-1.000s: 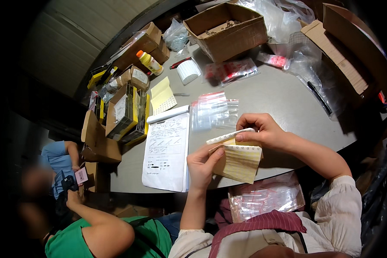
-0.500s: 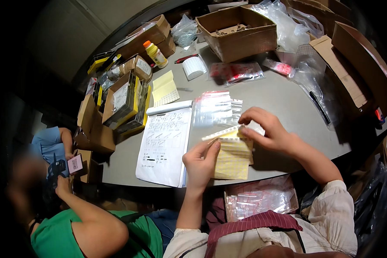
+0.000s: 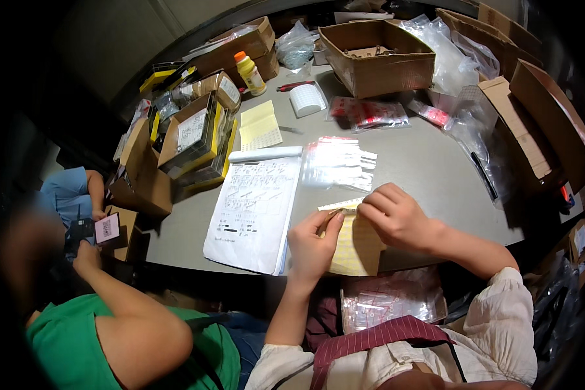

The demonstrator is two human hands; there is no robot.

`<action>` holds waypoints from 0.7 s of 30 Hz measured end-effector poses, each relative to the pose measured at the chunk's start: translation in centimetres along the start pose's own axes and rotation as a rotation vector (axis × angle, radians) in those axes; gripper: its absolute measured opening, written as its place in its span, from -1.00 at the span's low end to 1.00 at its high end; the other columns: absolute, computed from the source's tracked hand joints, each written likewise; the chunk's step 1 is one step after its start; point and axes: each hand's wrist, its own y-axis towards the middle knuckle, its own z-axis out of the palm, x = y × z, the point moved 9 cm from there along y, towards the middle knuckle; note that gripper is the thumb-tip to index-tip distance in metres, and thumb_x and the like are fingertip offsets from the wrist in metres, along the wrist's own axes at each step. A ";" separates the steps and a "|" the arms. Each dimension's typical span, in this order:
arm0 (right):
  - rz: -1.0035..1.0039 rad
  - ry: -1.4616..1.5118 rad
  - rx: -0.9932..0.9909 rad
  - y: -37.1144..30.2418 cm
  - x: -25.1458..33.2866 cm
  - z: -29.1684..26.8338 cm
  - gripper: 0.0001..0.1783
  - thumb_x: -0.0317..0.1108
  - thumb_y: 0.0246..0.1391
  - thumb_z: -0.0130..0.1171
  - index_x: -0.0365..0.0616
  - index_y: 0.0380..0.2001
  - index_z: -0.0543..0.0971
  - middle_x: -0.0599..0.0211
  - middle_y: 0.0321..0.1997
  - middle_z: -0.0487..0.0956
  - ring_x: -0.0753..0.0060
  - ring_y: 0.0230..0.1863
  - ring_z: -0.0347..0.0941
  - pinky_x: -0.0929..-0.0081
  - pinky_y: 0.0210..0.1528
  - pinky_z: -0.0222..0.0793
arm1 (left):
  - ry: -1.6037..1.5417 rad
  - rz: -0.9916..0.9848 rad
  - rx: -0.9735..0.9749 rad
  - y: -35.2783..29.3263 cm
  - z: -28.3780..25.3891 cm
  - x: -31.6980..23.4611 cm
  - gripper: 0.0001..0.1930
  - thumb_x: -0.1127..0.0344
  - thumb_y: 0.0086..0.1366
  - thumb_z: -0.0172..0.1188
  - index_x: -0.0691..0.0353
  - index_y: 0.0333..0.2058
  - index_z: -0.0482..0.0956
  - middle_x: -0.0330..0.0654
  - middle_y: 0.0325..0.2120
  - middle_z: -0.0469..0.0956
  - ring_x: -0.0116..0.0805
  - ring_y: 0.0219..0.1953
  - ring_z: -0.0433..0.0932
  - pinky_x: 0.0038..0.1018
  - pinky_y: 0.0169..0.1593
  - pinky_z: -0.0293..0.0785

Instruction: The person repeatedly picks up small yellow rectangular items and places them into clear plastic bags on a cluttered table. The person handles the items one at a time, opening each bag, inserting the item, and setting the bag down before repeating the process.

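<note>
A yellow sheet of small labels (image 3: pixel 356 252) is held upright near the table's front edge. My left hand (image 3: pixel 314 252) pinches its upper left edge between thumb and fingers. At the upper right edge my right hand (image 3: pixel 396 218) is closed, its fingertips bent down over the sheet and partly hiding it. Along the sheet's top, a pale strip shows between the two hands. Just beyond lie several clear zip bags (image 3: pixel 339 164), partly overlapping. An open notepad (image 3: pixel 248 218) with handwriting rests to the left of my left hand.
Another yellow label sheet (image 3: pixel 260 125), a white label roll (image 3: pixel 307 99) and red-marked bags (image 3: pixel 370 113) lie farther back. A cardboard box (image 3: pixel 383 75) stands behind them. Yellow-edged boxes (image 3: pixel 195 140) and a bottle (image 3: pixel 251 75) are at left. A co-worker in green (image 3: pixel 136 338) sits to my left.
My right hand has come down and inward, its fingers closing over the sheet's top edge. The raised pale strip now sits lower, mostly behind my fingers. The whole view has shifted slightly.
</note>
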 end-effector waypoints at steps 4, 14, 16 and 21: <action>0.056 0.207 0.106 0.8 -2.3 1.8 -0.74 -0.49 -0.08 0.31 -0.23 -0.24 0.58 0.20 -0.31 0.57 0.13 -0.25 0.53 0.25 -0.15 0.50 | -0.046 -0.244 0.020 -0.5 -0.9 4.7 -0.76 0.26 0.35 0.35 0.37 -0.23 0.74 0.04 -0.47 0.69 -0.28 -0.45 0.66 -0.39 -0.30 0.52; 0.615 0.081 0.592 0.4 -19.3 11.3 -0.63 -0.18 0.01 0.38 -0.31 -0.28 0.68 -0.12 -0.32 0.66 -0.11 -0.24 0.63 0.06 -0.13 0.50 | -0.279 -0.392 0.034 -1.7 0.3 8.5 -0.67 0.11 0.35 0.35 0.34 -0.22 0.74 -0.01 -0.50 0.69 -0.36 -0.47 0.60 -0.40 -0.32 0.49; 0.621 -0.041 0.714 0.4 -19.1 11.0 -0.57 -0.14 -0.03 0.44 -0.33 -0.27 0.69 -0.13 -0.31 0.67 -0.15 -0.22 0.63 0.05 -0.13 0.51 | -0.202 -0.384 0.052 -1.6 -0.2 8.0 -0.67 0.11 0.34 0.35 0.33 -0.22 0.73 0.00 -0.50 0.68 -0.33 -0.48 0.61 -0.40 -0.32 0.49; 0.575 -0.097 0.986 2.3 -17.7 8.3 -0.52 -0.10 -0.04 0.48 -0.34 -0.28 0.62 -0.08 -0.34 0.65 -0.08 -0.25 0.61 0.08 -0.18 0.47 | -0.195 -0.319 0.054 -1.8 0.4 9.1 -0.68 0.12 0.35 0.34 0.34 -0.26 0.72 0.01 -0.52 0.66 -0.24 -0.51 0.59 -0.37 -0.34 0.48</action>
